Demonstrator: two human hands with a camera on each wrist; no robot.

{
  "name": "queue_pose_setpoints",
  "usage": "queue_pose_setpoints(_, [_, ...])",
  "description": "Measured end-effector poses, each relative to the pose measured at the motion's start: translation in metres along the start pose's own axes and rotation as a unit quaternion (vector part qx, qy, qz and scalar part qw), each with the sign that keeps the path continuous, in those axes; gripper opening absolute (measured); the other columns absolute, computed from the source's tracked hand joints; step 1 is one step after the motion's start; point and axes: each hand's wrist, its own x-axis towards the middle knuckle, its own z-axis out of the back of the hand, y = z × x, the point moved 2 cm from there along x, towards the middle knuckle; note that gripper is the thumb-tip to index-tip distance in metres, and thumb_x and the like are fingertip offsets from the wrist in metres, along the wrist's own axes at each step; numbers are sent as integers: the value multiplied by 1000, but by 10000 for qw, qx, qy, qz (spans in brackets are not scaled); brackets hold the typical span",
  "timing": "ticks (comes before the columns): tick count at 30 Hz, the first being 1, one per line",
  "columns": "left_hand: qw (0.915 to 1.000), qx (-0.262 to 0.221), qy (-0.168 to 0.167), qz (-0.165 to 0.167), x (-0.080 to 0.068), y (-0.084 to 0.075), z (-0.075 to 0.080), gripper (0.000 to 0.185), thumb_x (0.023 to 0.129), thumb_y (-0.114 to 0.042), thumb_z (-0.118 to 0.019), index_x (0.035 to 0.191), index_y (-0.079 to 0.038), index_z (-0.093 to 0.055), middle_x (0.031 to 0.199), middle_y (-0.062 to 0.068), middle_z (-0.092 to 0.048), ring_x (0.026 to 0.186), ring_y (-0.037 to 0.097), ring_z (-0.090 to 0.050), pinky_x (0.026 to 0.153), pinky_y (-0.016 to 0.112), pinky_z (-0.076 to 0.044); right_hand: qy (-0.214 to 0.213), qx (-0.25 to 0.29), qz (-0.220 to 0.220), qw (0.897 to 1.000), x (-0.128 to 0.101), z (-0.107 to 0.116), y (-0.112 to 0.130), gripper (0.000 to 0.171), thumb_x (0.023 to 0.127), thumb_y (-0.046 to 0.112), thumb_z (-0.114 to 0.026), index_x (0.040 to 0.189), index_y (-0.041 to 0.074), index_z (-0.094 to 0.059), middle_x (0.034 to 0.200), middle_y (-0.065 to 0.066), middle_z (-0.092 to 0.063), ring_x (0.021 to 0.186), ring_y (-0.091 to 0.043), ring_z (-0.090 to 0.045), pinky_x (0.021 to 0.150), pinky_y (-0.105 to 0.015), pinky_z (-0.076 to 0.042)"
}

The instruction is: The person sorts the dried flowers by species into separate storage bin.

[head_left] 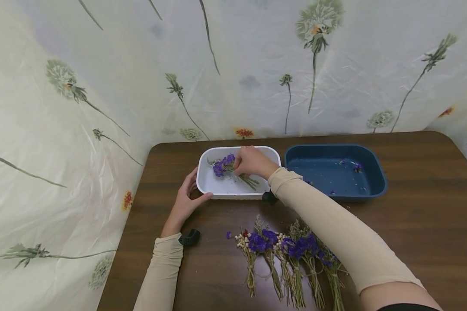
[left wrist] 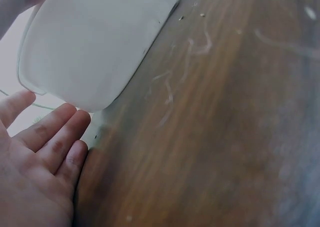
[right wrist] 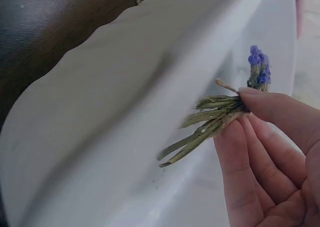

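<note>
Left hand [head_left: 184, 203] rests relaxed against the white tray's [head_left: 218, 192] 8 o'clock corner, fingers straight, gripping nothing. Right hand [head_left: 251, 162] pinches a small purple flower bunch [head_left: 227, 166] at its tied stems, bunch lying inside the white tray, blooms toward 10 o'clock. More tied bunches [head_left: 288, 259] lie on the table [head_left: 412, 224] at 6 o'clock. Blue tray [head_left: 375, 183] sits just beside the white tray, at 3 o'clock.

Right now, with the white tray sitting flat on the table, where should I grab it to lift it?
Take the white tray by its short ends, coming from both sides. Its flared rim gives fingers a lip to hook under. The left hand already rests at the left end; the right hand is busy holding the bunch inside.
</note>
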Motion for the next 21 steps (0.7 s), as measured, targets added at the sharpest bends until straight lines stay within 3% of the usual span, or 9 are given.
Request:
queue_pose_setpoints(4, [10000, 7, 6, -7, -1, -1, 1, 93, 86, -4, -82, 163, -19, -33, 157, 14, -51, 144, 32, -49, 119, 39, -39, 75, -136, -46, 9999, 5, -3, 3, 7, 84, 7, -78, 90, 4, -82, 89, -9, -79, 61, -13, -68, 74, -29, -61])
queue_pose_setpoints(5, [10000, 9, 7, -5, -1, -1, 1, 93, 86, -4, -82, 163, -18, -33, 157, 14, -51, 145, 32, -49, 118, 37, -39, 116, -179, -65, 9998, 6, -3, 3, 6, 84, 7, -78, 89, 4, -81, 86, -8, -79, 60, -13, -67, 63, -26, -58])
queue_pose_setpoints(6, [10000, 3, 9, -7, -1, -1, 1, 93, 86, -4, -82, 163, -18, -33, 157, 14, -50, 144, 32, -49, 118, 36, -39, 148, -264, -84, 9995, 7, -4, 4, 5, 84, 7, -78, 87, 4, -81, 83, -7, -78, 59, -13, -66, 60, -24, -56])
queue_pose_setpoints(12, [10000, -9, -3, -13, -1, 0, 0, 92, 86, -6, -83, 162, -19, -33, 157, 12, -51, 145, 30, -49, 119, 42, -39, 227, -742, -169, 9968, 9, -5, 6, 5, 80, 7, -80, 76, 5, -77, 63, -2, -68, 52, -10, -55, 55, -23, -48])
queue_pose_setpoints(21, [10000, -2, 46, 47, 0, 2, 0, 94, 87, -5, -82, 164, -16, -28, 160, 15, -47, 147, 33, -46, 122, 49, -35, 475, -1059, -394, 9925, 15, -9, 9, 9, 82, 7, -79, 73, 8, -77, 68, -5, -73, 53, -13, -58, 53, -25, -47])
